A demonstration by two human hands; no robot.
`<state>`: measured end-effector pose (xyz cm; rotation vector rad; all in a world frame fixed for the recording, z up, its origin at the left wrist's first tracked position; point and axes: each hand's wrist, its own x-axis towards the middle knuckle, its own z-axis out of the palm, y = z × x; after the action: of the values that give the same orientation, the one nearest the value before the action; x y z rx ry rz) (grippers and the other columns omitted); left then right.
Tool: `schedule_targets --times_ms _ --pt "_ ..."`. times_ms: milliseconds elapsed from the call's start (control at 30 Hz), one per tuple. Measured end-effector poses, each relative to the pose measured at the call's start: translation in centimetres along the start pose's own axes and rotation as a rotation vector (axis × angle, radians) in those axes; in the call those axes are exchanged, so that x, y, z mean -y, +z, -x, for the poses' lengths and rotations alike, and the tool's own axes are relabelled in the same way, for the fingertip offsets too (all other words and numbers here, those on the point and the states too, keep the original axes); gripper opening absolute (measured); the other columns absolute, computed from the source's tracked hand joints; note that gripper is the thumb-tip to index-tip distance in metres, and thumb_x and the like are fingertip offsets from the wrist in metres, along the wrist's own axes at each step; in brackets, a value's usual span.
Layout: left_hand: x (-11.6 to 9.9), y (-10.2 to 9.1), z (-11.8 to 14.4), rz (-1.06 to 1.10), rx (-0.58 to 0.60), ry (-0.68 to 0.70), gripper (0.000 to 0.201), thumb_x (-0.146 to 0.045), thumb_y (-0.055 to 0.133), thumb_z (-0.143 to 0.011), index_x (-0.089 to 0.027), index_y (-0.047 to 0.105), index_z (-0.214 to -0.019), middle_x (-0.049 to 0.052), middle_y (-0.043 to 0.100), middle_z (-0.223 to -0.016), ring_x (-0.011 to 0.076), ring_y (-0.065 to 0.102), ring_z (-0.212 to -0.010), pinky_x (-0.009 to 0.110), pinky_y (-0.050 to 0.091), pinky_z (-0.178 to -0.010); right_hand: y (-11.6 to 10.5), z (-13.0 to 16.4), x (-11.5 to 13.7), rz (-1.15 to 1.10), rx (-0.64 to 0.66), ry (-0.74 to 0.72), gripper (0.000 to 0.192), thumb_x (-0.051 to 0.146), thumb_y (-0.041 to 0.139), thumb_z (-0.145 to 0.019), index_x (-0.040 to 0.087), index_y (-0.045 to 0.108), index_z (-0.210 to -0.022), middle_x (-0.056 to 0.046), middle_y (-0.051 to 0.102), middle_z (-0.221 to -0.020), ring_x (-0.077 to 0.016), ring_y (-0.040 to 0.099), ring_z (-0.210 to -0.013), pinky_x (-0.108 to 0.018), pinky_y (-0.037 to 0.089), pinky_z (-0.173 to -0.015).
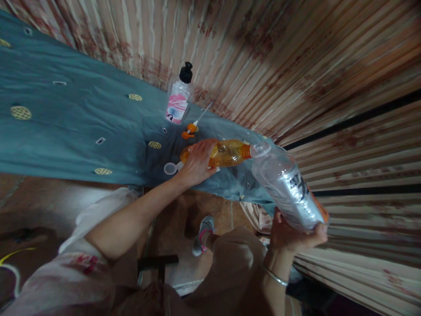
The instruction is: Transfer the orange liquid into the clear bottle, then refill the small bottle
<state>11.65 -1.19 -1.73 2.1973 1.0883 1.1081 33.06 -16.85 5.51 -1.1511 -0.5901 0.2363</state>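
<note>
My left hand (pixel 197 161) grips an orange bottle (pixel 226 152) of amber liquid, lying almost level over the teal cloth (pixel 75 127). Its open neck meets the mouth of a large clear plastic bottle (pixel 287 186), which is tilted and held from below at its base by my right hand (pixel 296 235). The clear bottle carries a pale label with dark print. A bangle sits on my right wrist.
A clear pump bottle (pixel 179 98) with a black top and pink label stands at the back of the cloth. An orange pump head with a white tube (pixel 194 126) and a small clear cap (pixel 170 168) lie nearby. Striped curtains hang behind and right.
</note>
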Motion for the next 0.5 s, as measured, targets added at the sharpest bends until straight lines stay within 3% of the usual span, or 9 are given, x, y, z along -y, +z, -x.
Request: schedule_targets --times_ms 500 --pt "-0.05 -0.16 -0.01 0.011 0.006 0.011 0.072 -0.017 0.068 -0.073 -0.015 0.038 -0.138 0.018 0.055 -0.141 0.0339 0.051 -0.131 0.053 0.04 -0.11 0.31 0.04 0.24 0.013 -0.003 -0.031 0.04 0.053 0.045 -0.072 0.024 0.064 -0.093 -0.003 0.057 -0.091 -0.014 0.047 -0.06 -0.019 0.025 -0.04"
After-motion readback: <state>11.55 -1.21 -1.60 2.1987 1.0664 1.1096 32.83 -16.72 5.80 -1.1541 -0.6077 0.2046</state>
